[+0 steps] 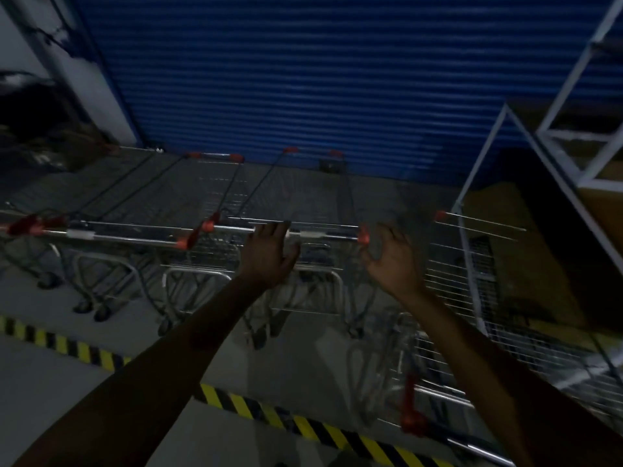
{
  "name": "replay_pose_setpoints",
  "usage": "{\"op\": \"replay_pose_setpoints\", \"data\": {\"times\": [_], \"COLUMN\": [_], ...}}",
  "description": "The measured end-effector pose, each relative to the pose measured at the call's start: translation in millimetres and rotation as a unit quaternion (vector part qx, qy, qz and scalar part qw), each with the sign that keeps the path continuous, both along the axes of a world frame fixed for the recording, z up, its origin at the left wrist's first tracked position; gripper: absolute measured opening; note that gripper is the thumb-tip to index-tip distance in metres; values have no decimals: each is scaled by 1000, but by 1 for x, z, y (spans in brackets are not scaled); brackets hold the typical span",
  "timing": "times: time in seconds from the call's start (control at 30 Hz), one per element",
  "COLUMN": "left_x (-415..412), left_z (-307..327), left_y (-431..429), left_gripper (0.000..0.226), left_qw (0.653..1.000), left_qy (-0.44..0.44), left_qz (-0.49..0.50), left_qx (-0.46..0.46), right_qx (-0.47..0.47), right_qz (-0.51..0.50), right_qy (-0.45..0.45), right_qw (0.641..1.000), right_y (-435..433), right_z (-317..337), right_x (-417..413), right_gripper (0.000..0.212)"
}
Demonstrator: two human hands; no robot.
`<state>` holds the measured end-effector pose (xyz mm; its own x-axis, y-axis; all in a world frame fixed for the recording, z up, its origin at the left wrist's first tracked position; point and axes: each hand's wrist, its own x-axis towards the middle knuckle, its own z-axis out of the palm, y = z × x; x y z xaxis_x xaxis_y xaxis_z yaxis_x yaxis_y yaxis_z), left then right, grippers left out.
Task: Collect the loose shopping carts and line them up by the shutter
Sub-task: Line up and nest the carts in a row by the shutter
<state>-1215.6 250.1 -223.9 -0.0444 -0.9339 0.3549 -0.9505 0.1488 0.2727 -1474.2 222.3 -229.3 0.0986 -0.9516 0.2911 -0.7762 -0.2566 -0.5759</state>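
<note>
Forearms reach out over striped hazard tape [236,402] on the floor. The left hand [269,254] lays straight fingers on the handle [323,234] of a shopping cart [303,197], not clenched around it. The right hand [391,261] hovers released, fingers spread, just beside the handle's red end cap [362,238]. This cart stands in a row, nose against the blue shutter [337,79].

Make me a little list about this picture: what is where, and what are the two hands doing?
place: blue shutter with a row of shopping carts in front of it
left hand: fingers lie over the handle bar of one cart in the row
right hand: fingers spread, holding nothing, near the bar's red end cap
floor: yellow-and-black striped tape
right side: metal rack, and a loose cart lower down, outside the row
</note>
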Motion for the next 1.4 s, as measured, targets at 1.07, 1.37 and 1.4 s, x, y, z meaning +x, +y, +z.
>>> {"op": "replay_pose_setpoints", "data": {"times": [1.07,1.37,1.4], "left_x": [163,167,166], "left_z": [-93,-98,-99], "left_y": [-245,-237,-233], "left_gripper": [115,89,89], "left_qw": [950,938,939], "left_qy": [-106,-153,-146], "left_qz": [-80,-104,-108], "left_qx": [284,293,293], "right_qx": [267,231,245], "right_qz": [14,-41,-41], "right_qy": [280,302,301], "right_qw": [922,924,921], "right_y": [-246,-218,-212], "right_z": [-110,-110,-109], "right_x": [97,99,99], "right_gripper": [84,75,75]}}
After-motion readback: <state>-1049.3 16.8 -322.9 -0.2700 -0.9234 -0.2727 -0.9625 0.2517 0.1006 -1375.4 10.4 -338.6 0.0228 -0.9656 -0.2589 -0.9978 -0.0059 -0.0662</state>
